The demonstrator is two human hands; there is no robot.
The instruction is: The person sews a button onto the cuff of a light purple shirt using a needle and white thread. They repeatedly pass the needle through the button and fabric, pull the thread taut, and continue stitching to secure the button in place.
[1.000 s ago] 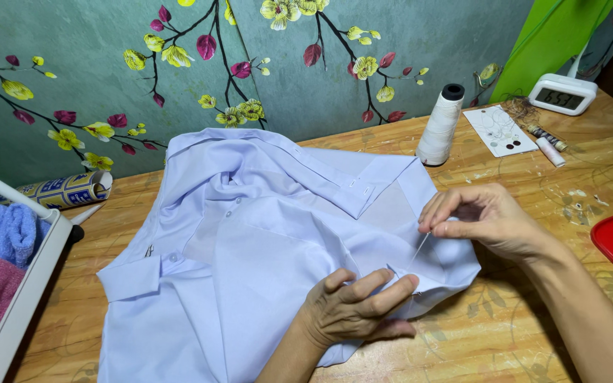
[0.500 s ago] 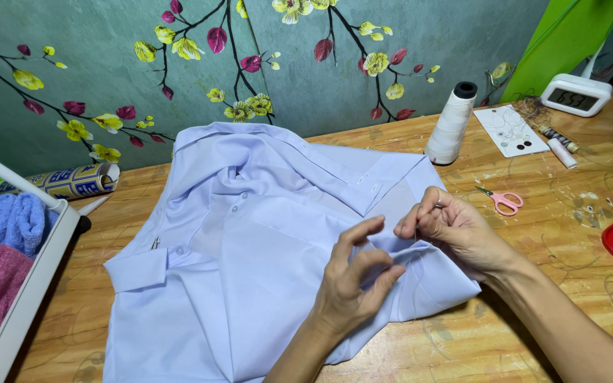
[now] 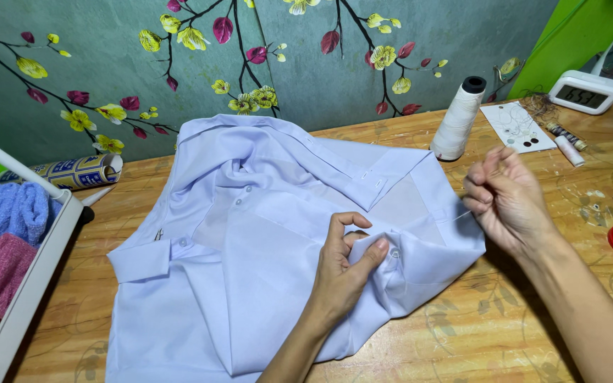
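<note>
There were one shirt (image 3: 250, 241), one big thread cone (image 3: 457, 120), two small spools (image 3: 567, 144), one clock (image 3: 584, 92) and two towels (image 3: 1, 241).

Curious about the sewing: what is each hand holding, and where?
Left hand pinches the shirt at its button; right hand pulls thread taut.

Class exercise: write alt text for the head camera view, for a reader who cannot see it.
A left hand pinches a small white button against a pale lilac cotton shirt on a wooden table, while the right hand pulls a thin thread taut. A white cone-shaped thread spool stands behind.
</note>
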